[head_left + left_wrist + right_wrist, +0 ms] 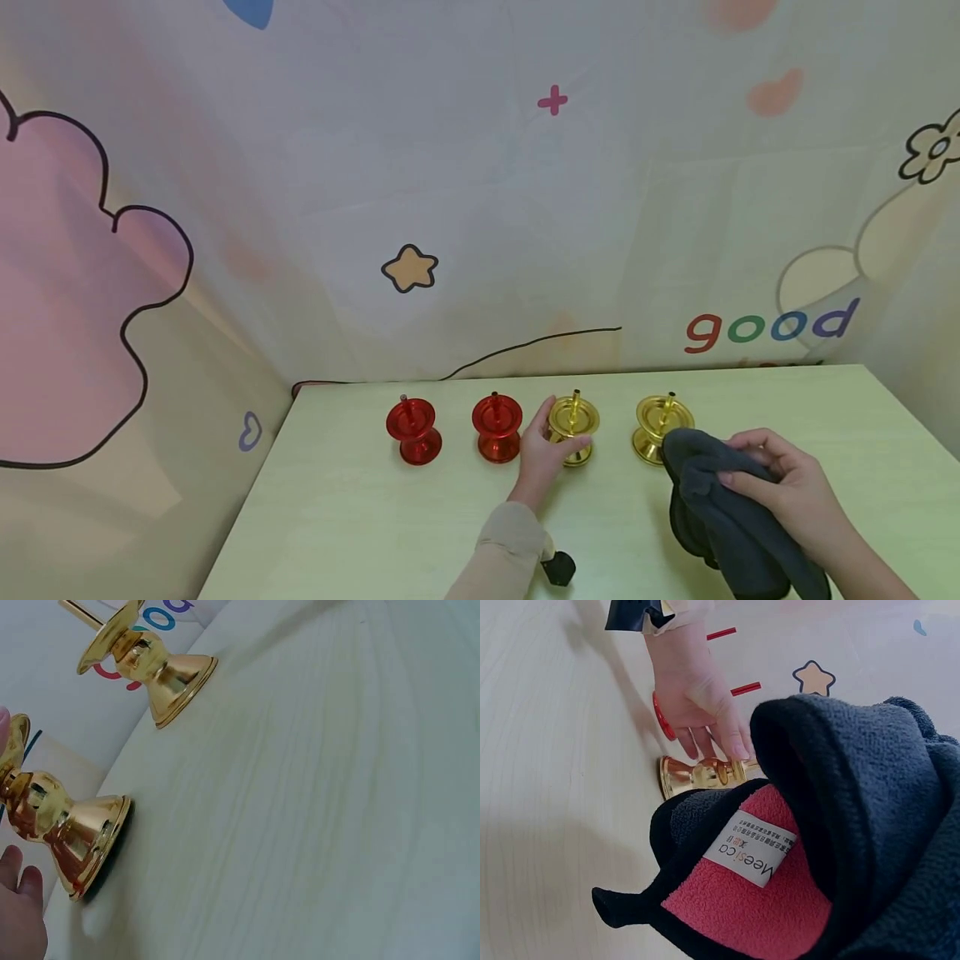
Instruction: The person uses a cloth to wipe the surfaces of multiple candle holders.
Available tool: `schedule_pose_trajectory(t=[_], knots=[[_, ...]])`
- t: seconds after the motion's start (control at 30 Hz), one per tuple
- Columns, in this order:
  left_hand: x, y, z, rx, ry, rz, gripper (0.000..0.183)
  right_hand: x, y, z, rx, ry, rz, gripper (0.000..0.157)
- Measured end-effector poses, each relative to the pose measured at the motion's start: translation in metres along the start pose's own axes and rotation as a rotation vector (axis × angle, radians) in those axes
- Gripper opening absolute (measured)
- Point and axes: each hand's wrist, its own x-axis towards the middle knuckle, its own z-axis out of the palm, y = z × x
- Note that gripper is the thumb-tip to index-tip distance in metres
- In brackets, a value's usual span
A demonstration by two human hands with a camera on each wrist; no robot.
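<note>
My left hand [542,458] holds the dish of a gold candle holder [574,412], thumb at its near side and fingers round the left. The holder is upright, with a flared foot and a thin stem. In my right hand [802,492], a dark grey towel [723,508] is gripped between thumb and fingers and hangs in folds. Its pink side [757,907], black edging and a white label [751,847] show in the right wrist view. Just behind the towel stands a second gold candle holder [663,412], its foot partly covered in the head view.
Two red candle holders [411,419] stand in the same row, to the left of the gold ones. All are on a pale wood-grain table [337,517]. A printed cloth backdrop [480,208] rises behind the table's far edge.
</note>
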Motion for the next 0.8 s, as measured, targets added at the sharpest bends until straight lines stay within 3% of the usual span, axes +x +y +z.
schedule_pose_trajectory(t=[0.27, 0.43, 0.67, 0.8], knots=[[-0.006, 0.001, -0.007, 0.043, -0.017, -0.001, 0.091, 0.000, -0.001, 0.000, 0.012, -0.008, 0.007, 0.028], [-0.019, 0.002, -0.007, 0.135, 0.032, 0.041, 0.095, 0.000, 0.000, 0.000, -0.031, 0.004, 0.022, 0.027], [-0.045, 0.005, 0.003, 0.226, 0.187, 0.238, 0.087, -0.001, 0.001, -0.004, -0.063, 0.010, 0.000, 0.025], [-0.058, 0.016, 0.013, 0.243, 0.188, 0.355, 0.085, -0.002, 0.003, -0.008, -0.012, 0.011, -0.031, 0.027]])
